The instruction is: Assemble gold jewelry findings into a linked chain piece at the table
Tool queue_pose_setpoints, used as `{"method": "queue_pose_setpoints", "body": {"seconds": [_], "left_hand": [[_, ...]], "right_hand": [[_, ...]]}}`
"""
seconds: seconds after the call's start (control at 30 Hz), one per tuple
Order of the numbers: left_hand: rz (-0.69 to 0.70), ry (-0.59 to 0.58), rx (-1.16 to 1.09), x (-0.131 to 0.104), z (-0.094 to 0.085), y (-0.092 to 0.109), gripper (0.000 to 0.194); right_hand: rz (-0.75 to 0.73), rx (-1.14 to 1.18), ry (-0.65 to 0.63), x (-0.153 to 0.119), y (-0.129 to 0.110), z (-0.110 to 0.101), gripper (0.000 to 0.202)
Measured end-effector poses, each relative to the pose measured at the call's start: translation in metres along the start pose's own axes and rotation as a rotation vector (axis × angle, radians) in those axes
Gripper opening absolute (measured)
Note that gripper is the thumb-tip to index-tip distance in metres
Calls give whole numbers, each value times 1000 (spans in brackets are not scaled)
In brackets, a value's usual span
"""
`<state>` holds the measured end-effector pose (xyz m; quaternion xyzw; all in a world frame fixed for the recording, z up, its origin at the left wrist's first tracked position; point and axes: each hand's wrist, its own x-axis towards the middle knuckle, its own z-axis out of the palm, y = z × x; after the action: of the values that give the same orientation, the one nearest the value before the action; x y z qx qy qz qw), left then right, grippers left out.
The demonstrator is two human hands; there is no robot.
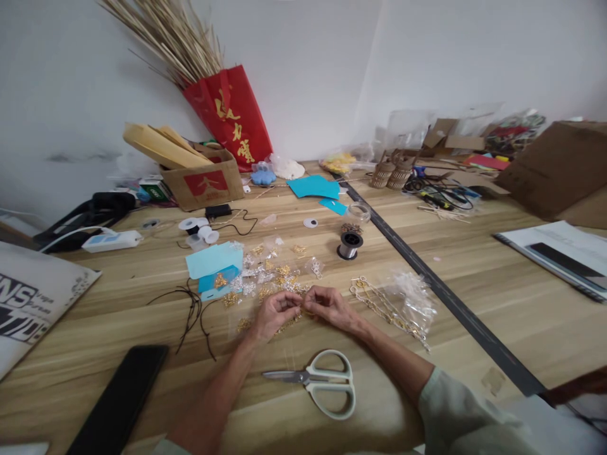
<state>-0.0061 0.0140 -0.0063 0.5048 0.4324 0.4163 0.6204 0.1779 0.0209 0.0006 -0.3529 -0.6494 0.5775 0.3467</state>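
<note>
the left hand (275, 314) and right hand (333, 308) have fingertips pinched, contents unclear; linked chains (378, 308) look assembled, while small metal findings (284, 279) lie loose.

I'm getting a fairly dim view under soft, diffuse light, its source out of sight. Faint shadows fall on the plain pale wall (322, 82), and a dull sheen lies on the light wood-grain tabletop (389, 392). Wide-angle distortion stretches the brown cardboard box (559, 170) near the right edge. The small gold and silver metal pieces (283, 273) look soft, their details smeared.
</note>
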Motion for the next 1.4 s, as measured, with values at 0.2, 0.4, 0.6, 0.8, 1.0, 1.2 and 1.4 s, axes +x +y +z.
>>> {"method": "queue_pose_setpoints", "body": {"seconds": [0.2,0.4,0.6,0.8,1.0,1.2,1.4], "left_hand": [[-7,-39,23,-4,0,0,34],[-10,-27,91,-7,0,2,33],[-7,14,120,-8,0,3,29],[34,-5,190,-9,1,2,22],[164,25,350,-11,3,6,17],[133,51,382,-13,5,8,14],[27,23,324,-13,3,7,16]], "right_hand": [[2,55,53,0,-7,-2,30],[-13,94,99,1,-9,-5,30],[-3,128,113,1,-14,-8,30],[-12,167,99,3,-13,-6,27],[-24,118,108,2,-15,-5,28],[-49,15,106,0,-11,-5,25],[-59,-14,107,-1,-10,-4,25]]}}
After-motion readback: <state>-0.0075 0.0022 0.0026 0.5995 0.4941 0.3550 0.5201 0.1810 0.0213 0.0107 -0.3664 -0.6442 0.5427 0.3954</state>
